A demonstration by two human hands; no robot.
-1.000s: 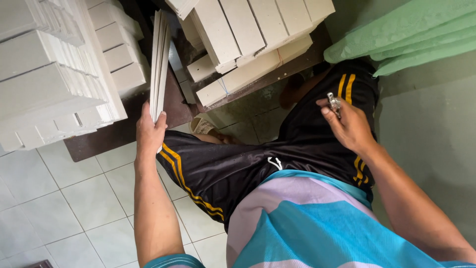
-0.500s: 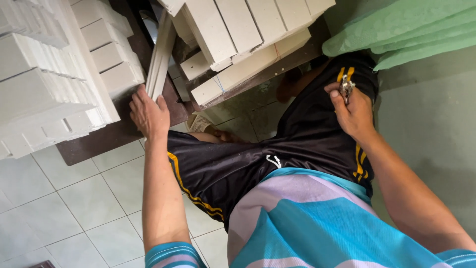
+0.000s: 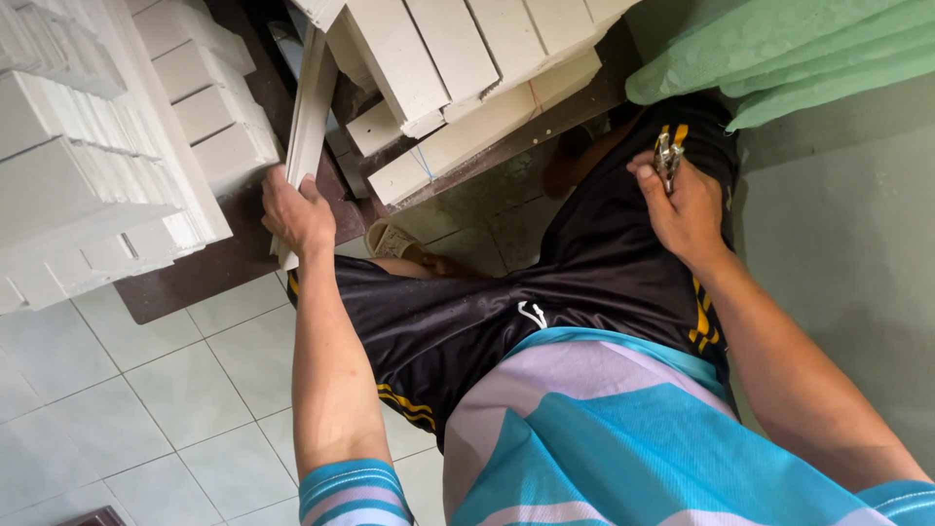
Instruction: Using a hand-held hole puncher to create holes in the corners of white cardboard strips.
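My left hand [image 3: 295,211] grips the near end of a thin stack of flat white cardboard sheets [image 3: 312,107] that stands on edge on a dark brown table [image 3: 219,268]. My right hand [image 3: 684,203] rests over my right thigh and is closed on a small metal plier-like tool [image 3: 667,156], its shiny jaws poking up above the fingers. I sit in black shorts with yellow stripes [image 3: 545,292] and a blue and lilac striped shirt [image 3: 623,438].
Piles of folded white boxes [image 3: 88,166] fill the left of the table, and more bundled white boxes [image 3: 467,68] lie at the top centre. Green cloth [image 3: 779,54] hangs at the top right. A sandalled foot [image 3: 394,239] rests on pale floor tiles [image 3: 146,390].
My left hand has closed around the end of the cardboard sheets and pulled them a little toward me. My right hand with the tool has lifted slightly higher over my thigh.
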